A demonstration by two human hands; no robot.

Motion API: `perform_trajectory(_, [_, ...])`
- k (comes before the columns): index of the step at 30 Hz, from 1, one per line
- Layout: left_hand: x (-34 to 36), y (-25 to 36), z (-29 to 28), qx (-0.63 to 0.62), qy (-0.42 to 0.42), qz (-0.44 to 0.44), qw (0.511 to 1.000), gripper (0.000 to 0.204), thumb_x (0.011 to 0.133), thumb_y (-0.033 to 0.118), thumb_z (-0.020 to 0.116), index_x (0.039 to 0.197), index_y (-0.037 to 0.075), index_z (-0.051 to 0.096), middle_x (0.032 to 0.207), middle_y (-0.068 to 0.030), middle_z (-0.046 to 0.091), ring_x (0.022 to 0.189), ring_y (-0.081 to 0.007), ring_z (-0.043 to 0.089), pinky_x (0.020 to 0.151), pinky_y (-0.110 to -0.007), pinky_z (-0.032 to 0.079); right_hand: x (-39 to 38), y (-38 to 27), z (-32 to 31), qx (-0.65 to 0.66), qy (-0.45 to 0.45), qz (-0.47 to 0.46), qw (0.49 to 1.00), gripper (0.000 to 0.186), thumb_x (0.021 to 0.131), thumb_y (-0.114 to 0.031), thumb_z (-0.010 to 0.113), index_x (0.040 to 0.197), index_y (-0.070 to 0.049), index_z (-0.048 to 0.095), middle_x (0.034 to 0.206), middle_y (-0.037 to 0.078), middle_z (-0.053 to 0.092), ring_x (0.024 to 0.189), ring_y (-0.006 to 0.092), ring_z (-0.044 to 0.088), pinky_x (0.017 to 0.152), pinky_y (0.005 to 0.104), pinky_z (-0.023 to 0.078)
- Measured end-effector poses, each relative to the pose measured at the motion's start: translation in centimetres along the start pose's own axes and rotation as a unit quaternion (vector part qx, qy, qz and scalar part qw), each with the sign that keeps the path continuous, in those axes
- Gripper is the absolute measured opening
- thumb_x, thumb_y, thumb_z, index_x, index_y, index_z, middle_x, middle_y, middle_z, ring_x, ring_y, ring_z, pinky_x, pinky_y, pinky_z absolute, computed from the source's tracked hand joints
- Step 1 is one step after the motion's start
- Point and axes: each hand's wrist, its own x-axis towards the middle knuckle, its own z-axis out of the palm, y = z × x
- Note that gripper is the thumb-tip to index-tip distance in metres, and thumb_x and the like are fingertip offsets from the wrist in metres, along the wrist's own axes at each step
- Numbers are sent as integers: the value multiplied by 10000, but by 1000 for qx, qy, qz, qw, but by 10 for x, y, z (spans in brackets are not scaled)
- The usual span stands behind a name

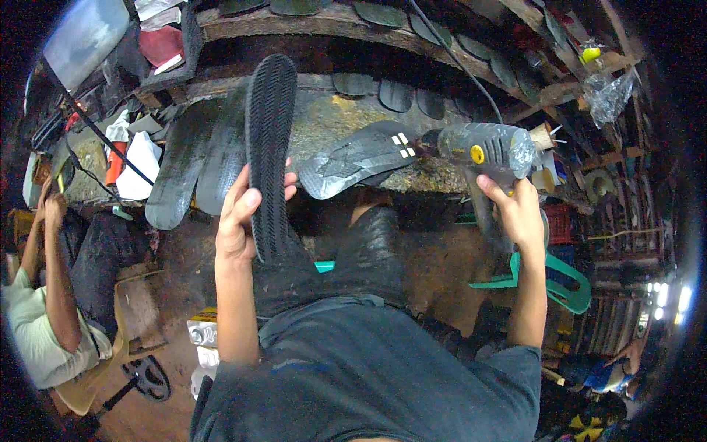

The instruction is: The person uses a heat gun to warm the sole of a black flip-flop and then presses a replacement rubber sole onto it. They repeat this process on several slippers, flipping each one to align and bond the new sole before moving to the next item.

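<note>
In my left hand is a long black ribbed sole, held upright by its edges. My right hand is wrapped round a grey power tool with a yellow button; its nose points left at a dark sole-shaped piece with small pale rectangles, lying on the worn bench. Two smooth dark sole pieces lie left of the ribbed sole.
A co-worker sits at my left, hands at the bench. Shelves with dark pieces are above. A cord hangs to the tool. A green plastic piece and red crate are at right; another person is behind them.
</note>
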Motion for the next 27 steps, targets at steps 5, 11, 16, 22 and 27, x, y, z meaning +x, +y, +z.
perform_trajectory(5, [-19, 7, -7, 33, -7, -12, 999, 963, 824, 393, 813, 1516, -138, 407, 1489, -299, 550, 1298, -382, 644, 1134, -484, 529, 18, 3, 8, -4, -31, 69, 997, 562, 914, -462, 802, 1193, 20, 727, 1027, 189, 779, 940, 311, 730, 918, 435, 538])
perform_trajectory(11, [-35, 16, -10, 109, 10, 13, 994, 959, 789, 390, 813, 1504, -130, 444, 1484, -274, 564, 1288, -358, 653, 1127, -446, 529, 21, -18, 28, 107, -55, -10, 993, 474, 925, -391, 815, 1127, 26, 716, 872, 85, 725, 722, 166, 641, 692, 347, 503])
perform_trajectory(16, [-42, 18, -10, 128, 24, 12, 991, 948, 776, 372, 821, 1505, -117, 460, 1468, -250, 583, 1281, -334, 656, 1127, -440, 524, 16, -40, 38, 97, -122, -9, 988, 431, 925, -358, 825, 1125, 9, 721, 851, 43, 720, 626, 121, 597, 605, 311, 489])
perform_trajectory(22, [-45, 17, -11, 160, 47, 18, 986, 1008, 739, 305, 878, 1553, -79, 425, 1462, -240, 585, 1266, -335, 653, 1128, -445, 508, 0, -67, 41, 116, -162, -83, 976, 434, 924, -320, 818, 1183, 12, 714, 865, 52, 729, 630, 118, 597, 601, 310, 490])
perform_trajectory(27, [-44, 16, -9, 160, 63, 29, 985, 1132, 716, 301, 900, 1634, -10, 314, 1427, -226, 596, 1263, -337, 652, 1123, -440, 505, -16, -83, 39, 127, -198, -114, 965, 417, 909, -238, 814, 1232, 1, 702, 932, 88, 749, 727, 157, 637, 687, 341, 513])
